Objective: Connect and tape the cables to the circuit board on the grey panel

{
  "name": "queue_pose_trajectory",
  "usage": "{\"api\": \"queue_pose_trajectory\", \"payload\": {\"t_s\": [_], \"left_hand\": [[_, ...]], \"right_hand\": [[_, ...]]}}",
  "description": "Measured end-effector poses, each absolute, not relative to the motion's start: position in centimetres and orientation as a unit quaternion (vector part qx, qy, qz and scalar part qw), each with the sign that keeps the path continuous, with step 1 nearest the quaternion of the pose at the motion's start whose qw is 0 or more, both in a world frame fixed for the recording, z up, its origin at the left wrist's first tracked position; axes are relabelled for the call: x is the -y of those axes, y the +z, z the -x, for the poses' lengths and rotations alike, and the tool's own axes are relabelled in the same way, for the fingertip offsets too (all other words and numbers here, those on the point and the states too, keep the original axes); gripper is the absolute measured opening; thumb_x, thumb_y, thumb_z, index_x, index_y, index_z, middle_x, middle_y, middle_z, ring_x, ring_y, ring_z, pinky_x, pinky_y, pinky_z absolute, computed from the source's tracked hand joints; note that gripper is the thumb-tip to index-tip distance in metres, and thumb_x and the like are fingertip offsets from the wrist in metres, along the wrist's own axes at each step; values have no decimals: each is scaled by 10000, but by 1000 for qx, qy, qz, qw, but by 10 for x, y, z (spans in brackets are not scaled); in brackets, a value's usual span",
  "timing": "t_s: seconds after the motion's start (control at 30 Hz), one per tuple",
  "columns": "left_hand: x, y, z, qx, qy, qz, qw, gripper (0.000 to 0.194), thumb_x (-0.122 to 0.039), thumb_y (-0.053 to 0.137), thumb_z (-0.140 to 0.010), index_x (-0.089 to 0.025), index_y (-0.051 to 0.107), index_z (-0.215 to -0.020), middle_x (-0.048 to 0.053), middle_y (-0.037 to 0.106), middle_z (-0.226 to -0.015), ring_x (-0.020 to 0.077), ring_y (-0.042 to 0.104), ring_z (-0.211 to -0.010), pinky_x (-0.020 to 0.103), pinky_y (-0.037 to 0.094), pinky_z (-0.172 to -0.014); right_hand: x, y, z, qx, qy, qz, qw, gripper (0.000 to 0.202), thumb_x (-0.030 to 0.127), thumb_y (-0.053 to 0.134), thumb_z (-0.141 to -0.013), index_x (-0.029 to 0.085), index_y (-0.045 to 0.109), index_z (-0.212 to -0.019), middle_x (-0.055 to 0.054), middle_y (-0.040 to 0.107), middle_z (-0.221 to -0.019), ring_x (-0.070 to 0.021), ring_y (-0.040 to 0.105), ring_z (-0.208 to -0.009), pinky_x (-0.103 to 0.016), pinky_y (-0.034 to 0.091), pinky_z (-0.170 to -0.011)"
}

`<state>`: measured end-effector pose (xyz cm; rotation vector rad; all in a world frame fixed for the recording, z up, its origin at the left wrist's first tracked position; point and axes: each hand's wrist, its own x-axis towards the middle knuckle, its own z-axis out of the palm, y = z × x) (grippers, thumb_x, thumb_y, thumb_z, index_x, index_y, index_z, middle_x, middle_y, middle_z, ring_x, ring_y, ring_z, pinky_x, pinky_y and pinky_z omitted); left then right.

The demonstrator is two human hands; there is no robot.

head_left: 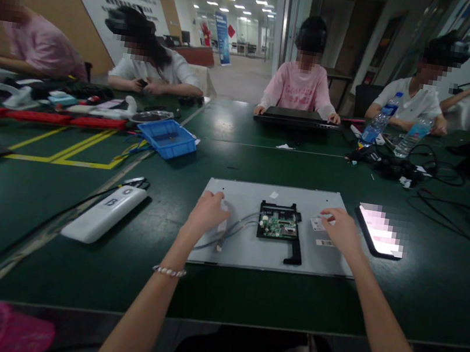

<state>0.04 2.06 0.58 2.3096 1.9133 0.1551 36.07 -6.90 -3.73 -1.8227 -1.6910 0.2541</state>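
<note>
A flat grey metal panel (241, 253) lies on the table in front of me. Mounted near its middle is a green circuit board (283, 225) in a black plastic bracket (294, 254). Grey cables (234, 226) run from the board towards the panel's left side. My left hand (210, 212), with a beaded bracelet at the wrist, is over the panel's left part by the cables, its thumb and bent fingers apart. My right hand (341, 230) is over the right part, beside a white label (318, 224), fingers loosely bent and apart. Nothing shows in either hand.
A lit phone (379, 230) lies right of the panel, a white power bank (106, 212) with a cable to the left. Farther off are a blue tray (169, 138), water bottles (380, 120) and tangled black cables (389, 164). Several people sit across the table.
</note>
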Motion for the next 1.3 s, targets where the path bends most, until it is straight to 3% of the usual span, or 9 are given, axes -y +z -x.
{"api": "queue_pose_trajectory", "payload": {"t_s": [0.1,0.23,0.47,0.87,1.07,1.3], "left_hand": [[-21,0,-5,-611,97,-781,86,372,-193,545,-688,-140,576,-1054,113,555,-1010,209,597,-831,299,459,-796],[-26,-2,-11,-595,124,-790,86,270,-88,485,-679,-148,625,-902,87,605,-927,204,590,-871,281,439,-820],[-35,-5,-3,-587,165,-785,109,217,-92,459,-722,-168,637,-820,49,656,-863,178,605,-844,252,454,-768],[-14,12,-26,-496,246,-825,111,248,-195,468,-813,-192,573,-1038,47,573,-1104,184,518,-1089,321,376,-993],[0,27,-62,-419,225,-864,164,450,-283,486,-845,-176,407,-1275,86,463,-1282,207,420,-1216,343,324,-1041],[4,7,-74,-379,179,-877,234,691,-437,548,-813,-230,243,-1398,103,259,-1447,274,273,-1327,422,259,-1084]], "right_hand": [[68,-40,-362,642,96,692,316,205,212,495,-786,177,634,-932,-58,611,-983,-148,593,-755,-313,444,-809],[68,-39,-363,642,96,690,321,203,214,491,-789,179,641,-922,-54,620,-966,-149,598,-761,-311,445,-807],[68,-36,-363,639,104,689,326,213,216,485,-800,172,642,-937,-58,635,-971,-152,605,-783,-304,448,-799],[66,-39,-363,643,117,694,302,252,168,518,-767,179,646,-983,-69,635,-1011,-164,606,-840,-318,451,-820],[66,-42,-363,656,129,683,294,299,139,531,-741,170,646,-1015,-73,632,-1015,-153,608,-817,-300,460,-793],[67,-38,-362,642,134,688,311,220,127,521,-753,178,670,-907,-44,675,-877,-157,618,-794,-296,466,-776]]}}
